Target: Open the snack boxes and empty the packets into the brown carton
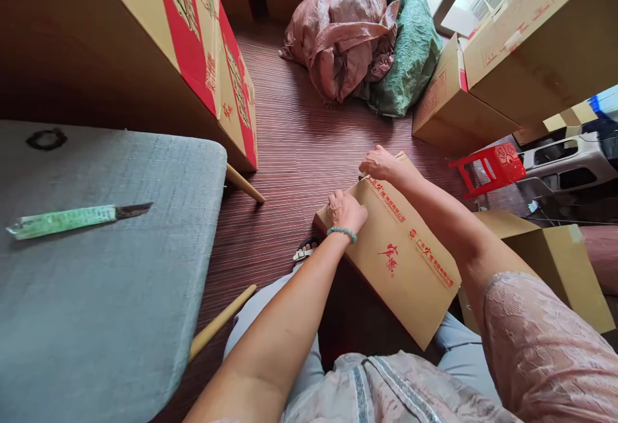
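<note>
A brown cardboard box (410,288) with red printing and printed tape lies tilted between my knees. My left hand (347,210), wearing a green bead bracelet (342,233), has its fingers curled over the box's far left edge. Farther out, my right hand (380,163) is closed at the far end of the box, fingertips pressed together. What its fingers pinch is too small to make out; a small dark spot shows just below them.
On the grey cloth-covered seat (106,300) to the left lies a knife (80,220) with a green-wrapped handle. Large cartons (188,43) stand behind it. Ahead are pink (342,30) and green sacks (410,49). To the right are stacked cartons (535,43), a red stool (492,169) and an open carton (564,268).
</note>
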`<state>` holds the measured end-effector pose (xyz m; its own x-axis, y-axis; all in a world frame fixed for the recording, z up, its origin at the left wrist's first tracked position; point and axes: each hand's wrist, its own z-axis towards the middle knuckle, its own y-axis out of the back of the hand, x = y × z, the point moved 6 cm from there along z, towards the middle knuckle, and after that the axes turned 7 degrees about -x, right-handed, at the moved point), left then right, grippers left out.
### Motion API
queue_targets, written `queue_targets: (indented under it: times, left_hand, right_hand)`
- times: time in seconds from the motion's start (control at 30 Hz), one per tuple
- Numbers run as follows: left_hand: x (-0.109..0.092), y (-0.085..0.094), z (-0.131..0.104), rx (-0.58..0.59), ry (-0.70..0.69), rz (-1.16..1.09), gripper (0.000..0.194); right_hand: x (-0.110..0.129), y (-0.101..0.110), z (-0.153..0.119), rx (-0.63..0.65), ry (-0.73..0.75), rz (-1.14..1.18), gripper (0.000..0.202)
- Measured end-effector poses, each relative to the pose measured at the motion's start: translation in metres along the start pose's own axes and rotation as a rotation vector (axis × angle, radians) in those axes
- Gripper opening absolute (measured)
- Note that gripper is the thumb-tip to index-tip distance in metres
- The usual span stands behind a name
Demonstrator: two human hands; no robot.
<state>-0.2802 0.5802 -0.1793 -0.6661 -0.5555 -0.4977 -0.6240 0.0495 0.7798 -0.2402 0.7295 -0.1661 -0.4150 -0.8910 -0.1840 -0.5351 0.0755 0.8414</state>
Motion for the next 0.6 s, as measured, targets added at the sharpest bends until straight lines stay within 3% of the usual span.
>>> queue_targets:
  times: [0.13,0.33,0.47,0.6]
  left_hand:
    - [0.000,0.000,-0.001,-0.028,-0.013,0.004,0.044]
    - [0.007,0.004,0.008,-0.046,0.104,-0.023,0.046]
    - [0.018,0.002,0.017,-0.030,0.216,-0.092,0.047]
    - [0.026,-0.003,0.020,-0.037,0.278,-0.138,0.046]
  right_hand:
    - [-0.005,-0.002,-0.003,0.032,0.009,0.007,0.036]
    - [0.002,0.003,-0.004,-0.020,0.037,-0.027,0.035]
    - [0.006,0.002,0.002,-0.118,0.051,0.048,0.032]
    - [-0.006,-0.005,0.005,-0.215,0.012,0.207,0.030]
